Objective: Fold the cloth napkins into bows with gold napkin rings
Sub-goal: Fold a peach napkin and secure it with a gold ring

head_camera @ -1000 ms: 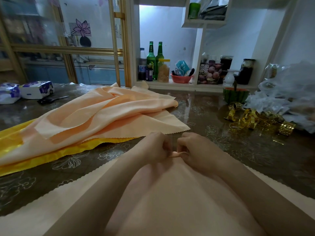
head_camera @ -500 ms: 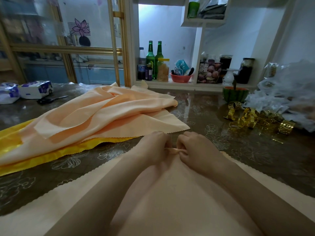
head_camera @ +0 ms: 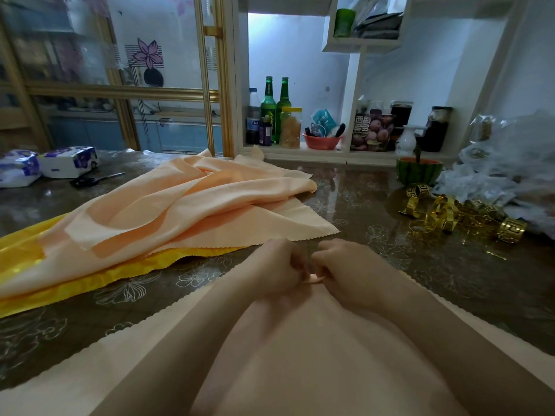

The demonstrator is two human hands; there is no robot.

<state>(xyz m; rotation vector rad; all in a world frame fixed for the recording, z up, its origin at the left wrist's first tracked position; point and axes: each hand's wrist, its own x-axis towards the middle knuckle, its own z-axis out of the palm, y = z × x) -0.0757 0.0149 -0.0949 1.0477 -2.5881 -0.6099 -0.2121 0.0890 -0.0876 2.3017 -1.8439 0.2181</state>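
A peach cloth napkin (head_camera: 300,361) lies spread on the table right in front of me, one corner pointing away. My left hand (head_camera: 276,268) and my right hand (head_camera: 351,268) sit side by side at that far corner, fingers curled, and pinch a small fold of the napkin between them. The fold is mostly hidden by my fingers. A heap of gold napkin rings (head_camera: 459,214) lies on the table to the right, beyond my right hand.
A pile of loose peach napkins (head_camera: 180,211) over a yellow cloth (head_camera: 27,250) covers the left of the glossy floral table (head_camera: 450,265). Scissors (head_camera: 93,180) and tissue packs (head_camera: 69,160) lie far left. A watermelon-shaped bowl (head_camera: 419,172) and crumpled plastic bags (head_camera: 507,169) sit at the right. Bottles stand on the shelf behind.
Both hands have stayed at the napkin's far corner. They have drawn closer together, so less of the pinched fold shows between them.
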